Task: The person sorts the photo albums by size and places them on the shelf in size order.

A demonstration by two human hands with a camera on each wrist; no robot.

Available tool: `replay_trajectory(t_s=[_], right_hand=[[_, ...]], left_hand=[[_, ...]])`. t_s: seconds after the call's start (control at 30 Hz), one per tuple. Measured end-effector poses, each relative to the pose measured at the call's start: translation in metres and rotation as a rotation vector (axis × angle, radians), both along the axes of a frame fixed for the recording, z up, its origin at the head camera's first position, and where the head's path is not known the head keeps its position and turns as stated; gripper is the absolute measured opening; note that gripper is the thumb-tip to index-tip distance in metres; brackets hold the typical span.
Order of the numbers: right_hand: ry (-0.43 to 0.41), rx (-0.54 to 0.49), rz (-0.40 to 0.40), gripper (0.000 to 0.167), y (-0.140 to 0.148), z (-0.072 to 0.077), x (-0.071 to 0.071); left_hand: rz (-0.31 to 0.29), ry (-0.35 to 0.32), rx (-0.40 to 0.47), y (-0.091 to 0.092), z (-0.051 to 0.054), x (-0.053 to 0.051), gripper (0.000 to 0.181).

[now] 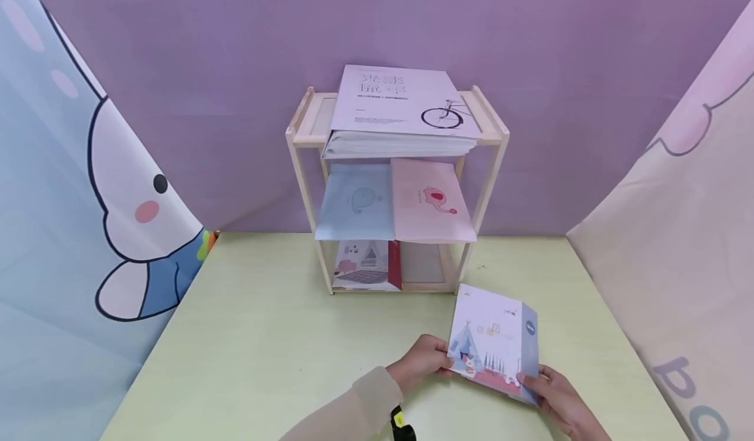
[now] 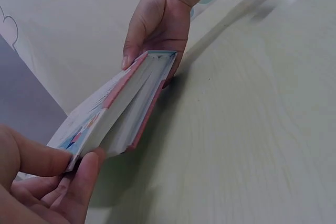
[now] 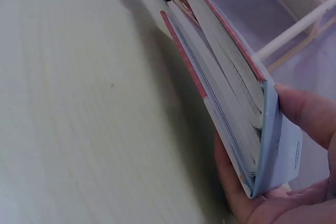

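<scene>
A hardcover book (image 1: 491, 339) with a tent picture on its pale cover and a blue spine is held tilted above the table, between both hands. My left hand (image 1: 423, 362) pinches its left edge, thumb on the front cover; the left wrist view shows the fingers (image 2: 86, 182) at the cover's corner. The right hand (image 1: 559, 398) grips the blue spine (image 3: 273, 145), with the thumb on the front and fingers underneath. Seen from below, the covers are slightly apart and gaps show among the pages (image 3: 220, 72).
A wooden three-tier rack (image 1: 495, 166) stands at the back. On top lies a thick white book (image 1: 406, 110) with a bicycle; blue (image 1: 356, 199) and pink (image 1: 432, 199) books fill the middle tier. Another tent-covered book (image 1: 365, 267) lies on the bottom left. Cloth walls surround the pale table (image 1: 235, 349).
</scene>
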State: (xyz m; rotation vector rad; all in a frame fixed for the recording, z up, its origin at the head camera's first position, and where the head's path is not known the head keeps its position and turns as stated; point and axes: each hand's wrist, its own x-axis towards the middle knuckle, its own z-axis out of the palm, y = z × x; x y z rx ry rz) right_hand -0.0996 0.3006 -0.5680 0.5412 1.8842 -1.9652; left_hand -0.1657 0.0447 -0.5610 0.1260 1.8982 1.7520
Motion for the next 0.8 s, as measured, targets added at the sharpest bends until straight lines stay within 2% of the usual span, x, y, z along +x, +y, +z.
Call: replay_trajectory(t_s=[0.1,0.3,0.47,0.6,0.8], right_hand=[[-0.004,0.026,-0.022,0.066,-0.006,0.002,0.001],[0.024,0.009,0.04,0.067,-0.016,0.006,0.002],[0.054,0.02,0.041,0.068,-0.026,0.009,0.0],[0.084,0.02,0.057,0.069,-0.033,0.011,-0.002],[0.093,-0.01,0.083,0.069,-0.043,0.008,0.001]], left_hand=[[0.007,-0.011,0.0,-0.004,0.001,0.003,0.015],[0.038,-0.04,0.021,-0.018,0.0,0.007,0.019],[0.041,-0.074,0.08,-0.031,0.006,0.007,0.021],[0.049,-0.09,0.073,-0.039,0.011,0.007,0.021],[0.049,-0.105,0.098,-0.055,0.007,0.013,0.023]])
